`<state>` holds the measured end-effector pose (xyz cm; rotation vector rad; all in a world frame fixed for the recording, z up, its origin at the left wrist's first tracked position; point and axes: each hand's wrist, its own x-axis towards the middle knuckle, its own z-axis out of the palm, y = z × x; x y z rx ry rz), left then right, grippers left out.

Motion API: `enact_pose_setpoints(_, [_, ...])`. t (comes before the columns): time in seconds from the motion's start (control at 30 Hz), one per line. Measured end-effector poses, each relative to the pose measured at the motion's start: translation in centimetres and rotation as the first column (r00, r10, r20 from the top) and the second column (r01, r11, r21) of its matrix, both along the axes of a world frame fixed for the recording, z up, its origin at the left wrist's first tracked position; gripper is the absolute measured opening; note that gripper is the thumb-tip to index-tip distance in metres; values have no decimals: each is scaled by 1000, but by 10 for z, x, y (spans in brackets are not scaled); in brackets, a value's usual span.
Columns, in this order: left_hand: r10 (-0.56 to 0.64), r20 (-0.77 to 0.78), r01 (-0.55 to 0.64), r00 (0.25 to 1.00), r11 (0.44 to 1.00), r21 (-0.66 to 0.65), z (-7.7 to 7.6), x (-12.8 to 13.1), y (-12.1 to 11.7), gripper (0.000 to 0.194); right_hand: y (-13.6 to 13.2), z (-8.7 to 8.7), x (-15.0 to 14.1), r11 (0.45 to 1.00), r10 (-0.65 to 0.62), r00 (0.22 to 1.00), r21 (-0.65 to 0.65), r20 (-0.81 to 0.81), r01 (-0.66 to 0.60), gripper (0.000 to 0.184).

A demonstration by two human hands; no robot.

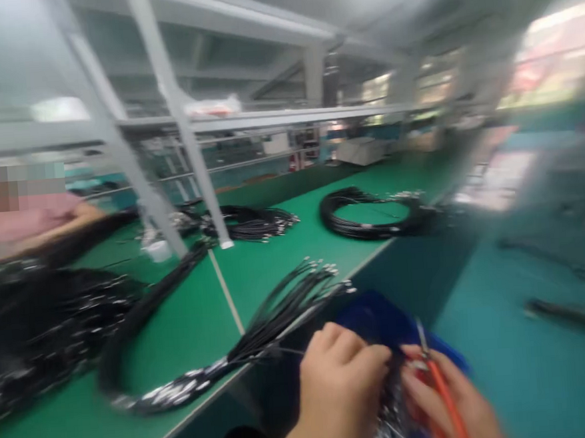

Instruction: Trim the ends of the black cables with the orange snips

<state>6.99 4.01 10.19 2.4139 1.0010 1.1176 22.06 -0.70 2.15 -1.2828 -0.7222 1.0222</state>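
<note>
My left hand [336, 376] is closed above a blue bin [374, 310], fingers curled down and what they hold hidden. A thin line runs from the cable bundle [274, 320] towards its knuckles. Just beside it, my right hand [468, 393] grips pliers [445, 388] with orange-red handles, the metal tip pointing up. Small shiny metal pieces [391, 422] show blurred in the bin below both hands. The black cable bundle lies along the edge of the green bench, its silver-tipped ends fanned out near my left hand.
A coiled black cable bundle [332, 219] lies farther along the green bench [276, 273]. Another bundle [257, 221] rests behind a white rack post [186, 133]. Many black cables [44, 323] are heaped at left, near a person in pink [37, 220]. Motion blurs the right side.
</note>
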Motion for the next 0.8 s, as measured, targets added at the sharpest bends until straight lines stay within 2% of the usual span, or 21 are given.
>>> enact_pose_setpoints(0.07, [-68,97,91,993,965,-246,-8,0,3,20,3,13,-8,992,-58,984,104,-171,77,40])
enact_pose_setpoints(0.13, [-97,164,161,982,883,-440,-14,0,7,15,8,25,-17,971,-96,952,184,-291,154,40])
enact_pose_setpoints(0.23, [-106,224,217,969,796,-565,-20,0,10,11,12,37,-26,958,-122,931,204,-344,201,39])
enact_pose_setpoints(0.33, [-88,239,218,967,771,-599,-23,0,10,12,13,41,-30,960,-114,928,201,-355,195,39])
enact_pose_setpoints(0.67, [-62,159,139,985,834,-534,-29,6,9,14,15,44,-28,969,-176,924,106,-339,223,39])
enact_pose_setpoints(0.73, [-79,172,162,982,817,-554,-29,5,9,11,16,43,-28,974,-159,916,95,-367,207,38])
enact_pose_setpoints(0.8, [-87,242,221,966,760,-611,-28,4,9,8,16,42,-29,980,-131,898,82,-420,182,38])
